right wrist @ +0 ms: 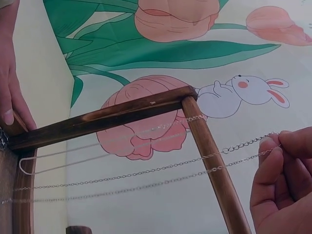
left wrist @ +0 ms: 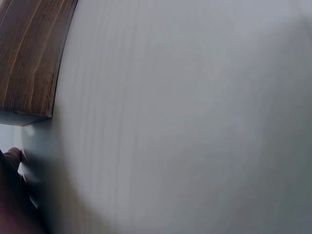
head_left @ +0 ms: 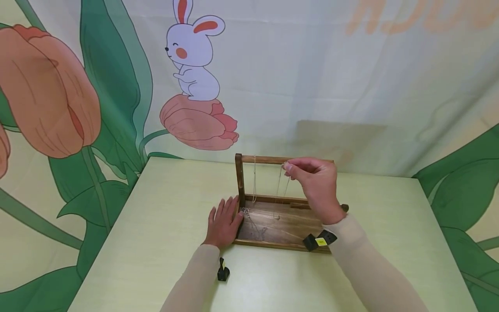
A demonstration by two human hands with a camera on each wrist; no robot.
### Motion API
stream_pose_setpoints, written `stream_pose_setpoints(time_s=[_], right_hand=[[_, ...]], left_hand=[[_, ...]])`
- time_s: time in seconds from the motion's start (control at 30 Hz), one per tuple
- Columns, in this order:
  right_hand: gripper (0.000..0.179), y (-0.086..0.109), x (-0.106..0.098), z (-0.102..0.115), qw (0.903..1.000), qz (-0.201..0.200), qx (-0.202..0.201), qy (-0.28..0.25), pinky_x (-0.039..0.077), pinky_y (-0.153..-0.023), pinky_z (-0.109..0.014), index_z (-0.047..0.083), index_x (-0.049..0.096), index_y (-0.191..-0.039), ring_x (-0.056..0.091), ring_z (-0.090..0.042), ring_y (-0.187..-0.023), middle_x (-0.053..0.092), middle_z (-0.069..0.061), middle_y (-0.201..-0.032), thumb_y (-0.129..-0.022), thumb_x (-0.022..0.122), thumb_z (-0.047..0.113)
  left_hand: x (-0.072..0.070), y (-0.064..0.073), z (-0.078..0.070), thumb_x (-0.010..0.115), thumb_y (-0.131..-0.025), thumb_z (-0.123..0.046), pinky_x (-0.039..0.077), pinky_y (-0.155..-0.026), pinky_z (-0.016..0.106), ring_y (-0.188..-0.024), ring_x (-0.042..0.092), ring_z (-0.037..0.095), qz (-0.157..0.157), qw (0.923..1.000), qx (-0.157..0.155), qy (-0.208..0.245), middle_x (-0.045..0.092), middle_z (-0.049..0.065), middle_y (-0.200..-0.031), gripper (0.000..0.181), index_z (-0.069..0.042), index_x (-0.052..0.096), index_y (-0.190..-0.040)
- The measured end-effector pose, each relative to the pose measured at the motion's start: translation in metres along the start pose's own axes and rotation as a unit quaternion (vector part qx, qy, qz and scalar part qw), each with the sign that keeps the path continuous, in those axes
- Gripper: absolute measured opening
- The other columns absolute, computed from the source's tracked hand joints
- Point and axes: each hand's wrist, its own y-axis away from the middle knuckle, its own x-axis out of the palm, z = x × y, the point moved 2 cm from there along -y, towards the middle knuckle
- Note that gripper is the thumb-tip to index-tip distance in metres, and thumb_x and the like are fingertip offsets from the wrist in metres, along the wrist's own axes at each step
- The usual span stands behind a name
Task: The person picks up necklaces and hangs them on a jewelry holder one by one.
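Observation:
My right hand (head_left: pixel 317 180) pinches a thin silver chain necklace (right wrist: pixel 243 143) between thumb and fingertips, beside the top bar of a dark wooden jewellery stand (head_left: pixel 239 180). The chain hangs in two strands toward the stand's tray, with a small pendant (head_left: pixel 277 217) low down. A second necklace (head_left: pixel 254 180) hangs from the bar, left of my fingers. My left hand (head_left: pixel 223 223) lies with fingers spread at the tray's left side, its thumb against the edge. Near that thumb, more fine chain (head_left: pixel 245 211) lies bunched in the tray. The left wrist view shows mostly table.
The stand is on a pale table (head_left: pixel 163 225). A printed curtain (head_left: pixel 265 78) with tulips and a rabbit hangs behind it. Black wrist devices (head_left: pixel 223 273) are strapped at both sleeves. A dark peg end (head_left: pixel 345 208) sticks out at the stand's right.

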Motion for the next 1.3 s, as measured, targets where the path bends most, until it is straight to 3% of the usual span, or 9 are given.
stream_pose_setpoints(time_s=[0.93,1.3], right_hand=[[0.017,-0.003,-0.034,-0.006,0.9970,-0.056,-0.030,0.045,0.061,-0.069,-0.023,0.000,0.082,-0.095,0.073,-0.015,-0.070,0.077,0.012,-0.077,-0.089,0.084,0.016],[0.020,0.001,-0.052,-0.005,0.9947,-0.086,-0.025,0.051,0.061,-0.070,-0.022,-0.002,0.082,-0.097,0.075,-0.009,-0.071,0.079,0.010,-0.081,-0.088,0.085,0.016]], left_hand=[[0.002,-0.002,0.006,0.038,-0.111,-0.048,0.004,-0.130,0.061,-0.164,0.014,0.034,-0.004,0.9999,0.007,0.007,0.026,0.007,-0.175,0.061,-0.028,0.024,-0.168],[0.001,-0.002,0.001,0.038,-0.112,-0.046,0.004,-0.130,0.062,-0.164,0.014,0.036,-0.001,0.9998,0.011,0.014,0.026,0.009,-0.174,0.061,-0.026,0.024,-0.168]])
